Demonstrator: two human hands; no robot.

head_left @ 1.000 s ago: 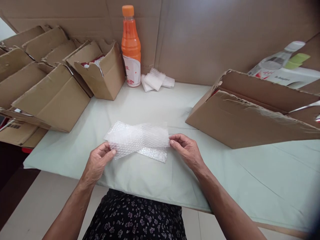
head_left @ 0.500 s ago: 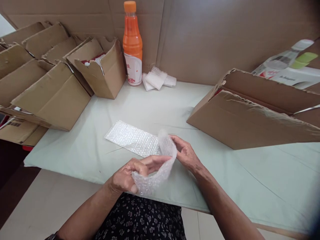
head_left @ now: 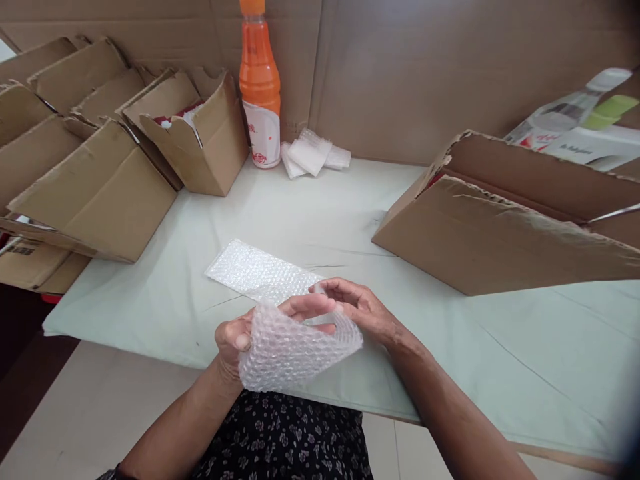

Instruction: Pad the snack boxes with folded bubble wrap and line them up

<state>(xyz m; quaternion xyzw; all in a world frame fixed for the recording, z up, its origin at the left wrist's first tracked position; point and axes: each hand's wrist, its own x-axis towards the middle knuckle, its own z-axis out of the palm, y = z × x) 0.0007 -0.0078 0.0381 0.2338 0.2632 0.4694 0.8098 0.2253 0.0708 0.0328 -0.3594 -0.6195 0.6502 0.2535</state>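
A strip of clear bubble wrap point(head_left: 293, 350) curves between my two hands above the table's front edge. My left hand point(head_left: 240, 337) grips its left end, the thumb on the near side and the fingers stretched behind it. At the strip's other end, which bends back, my right hand point(head_left: 363, 310) pinches the wrap between curled fingers and thumb. Just beyond the hands a second flat bubble wrap piece point(head_left: 260, 267) lies on the pale green cloth, its right end partly covered by my fingers.
Open cardboard boxes point(head_left: 95, 193) crowd the left side. An orange drink bottle point(head_left: 261, 93) stands at the back beside folded bubble wrap pieces point(head_left: 313, 155). A large open carton point(head_left: 500, 233) occupies the right, with a clear bottle point(head_left: 565, 117) behind it.
The bubble wrap strip in my hands has turned, so its broad face now shows toward me and covers part of my left hand. My right hand has shifted slightly left and its fingers curl more.
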